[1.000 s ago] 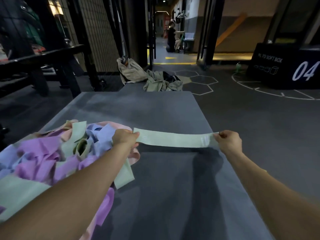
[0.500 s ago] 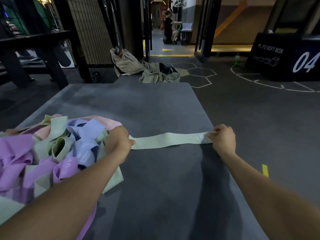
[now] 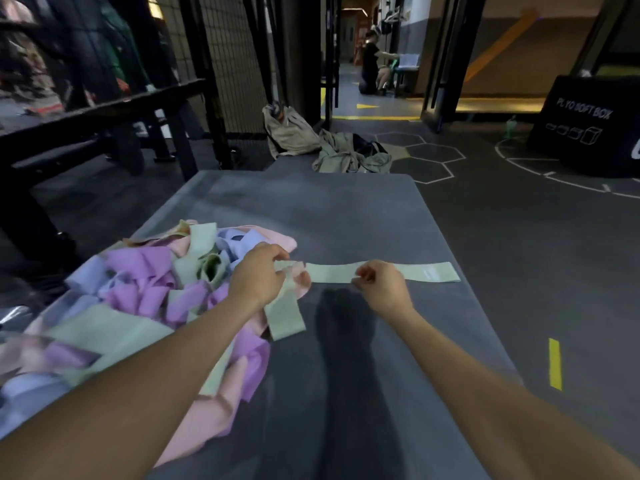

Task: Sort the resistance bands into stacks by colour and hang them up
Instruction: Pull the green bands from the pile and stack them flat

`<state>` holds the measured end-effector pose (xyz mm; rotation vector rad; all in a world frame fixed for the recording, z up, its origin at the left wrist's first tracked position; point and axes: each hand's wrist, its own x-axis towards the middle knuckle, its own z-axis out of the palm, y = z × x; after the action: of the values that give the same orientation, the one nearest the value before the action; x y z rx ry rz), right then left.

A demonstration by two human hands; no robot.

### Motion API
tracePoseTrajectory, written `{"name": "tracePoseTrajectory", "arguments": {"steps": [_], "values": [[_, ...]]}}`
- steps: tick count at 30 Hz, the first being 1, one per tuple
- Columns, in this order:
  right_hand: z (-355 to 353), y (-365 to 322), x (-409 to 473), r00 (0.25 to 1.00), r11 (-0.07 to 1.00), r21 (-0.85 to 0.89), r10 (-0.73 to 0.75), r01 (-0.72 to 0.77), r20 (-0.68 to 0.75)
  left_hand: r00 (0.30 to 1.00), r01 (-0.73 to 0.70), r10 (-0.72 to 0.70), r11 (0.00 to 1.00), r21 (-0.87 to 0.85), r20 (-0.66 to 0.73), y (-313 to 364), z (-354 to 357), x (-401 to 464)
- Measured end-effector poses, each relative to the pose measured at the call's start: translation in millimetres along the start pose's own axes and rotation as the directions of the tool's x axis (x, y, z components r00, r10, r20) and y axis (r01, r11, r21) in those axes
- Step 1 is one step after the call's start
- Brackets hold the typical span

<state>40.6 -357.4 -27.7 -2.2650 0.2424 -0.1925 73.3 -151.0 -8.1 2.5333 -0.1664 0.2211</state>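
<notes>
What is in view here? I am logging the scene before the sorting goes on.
green band: one, pale green, flat on the mat, right of the pile
band pile: many, purple, blue, pink, green, left on the mat
mat: one, grey, under everything
clothes heap: one, beige and olive, floor beyond the mat
plyo box: one, black, far right
person: one, in black, far doorway
left hand: on the pile's edge, pinching a band
right hand: fingers curled, over the green band
</notes>
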Motion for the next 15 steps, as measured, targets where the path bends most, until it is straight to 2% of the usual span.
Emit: {"name": "tracePoseTrajectory", "arguments": {"steps": [2,5,8,11,15], "values": [[23.2,-18.9,-16.7,0.993,1.000,-0.008,-0.025,0.026,0.113,1.000,-0.010,0.010,0.999,0.036,0.000,-9.9,-16.1,-13.6],[52.7,-41.6,-36.6,0.959,0.999,-0.043,0.035,-0.023,0.282,1.000,-0.029,0.029,0.998,0.048,-0.001,-25.4,-34.1,-29.0],[69.5,-55.7,-46.8,0.935,0.996,-0.086,0.065,-0.037,0.350,1.000,0.014,-0.014,1.000,0.002,0.000,-36.4,-47.5,-40.1],[67.6,-73.2,-47.0,0.966,0.991,-0.131,0.022,0.012,0.259,1.000,0.021,-0.021,0.999,-0.026,0.018,-42.7,-57.1,-45.4],[43.4,-107.3,-32.6,0.968,0.968,-0.090,-0.225,0.235,0.108,1.000,0.007,-0.005,0.997,-0.079,0.027,-37.1,-71.1,-43.3]]}}
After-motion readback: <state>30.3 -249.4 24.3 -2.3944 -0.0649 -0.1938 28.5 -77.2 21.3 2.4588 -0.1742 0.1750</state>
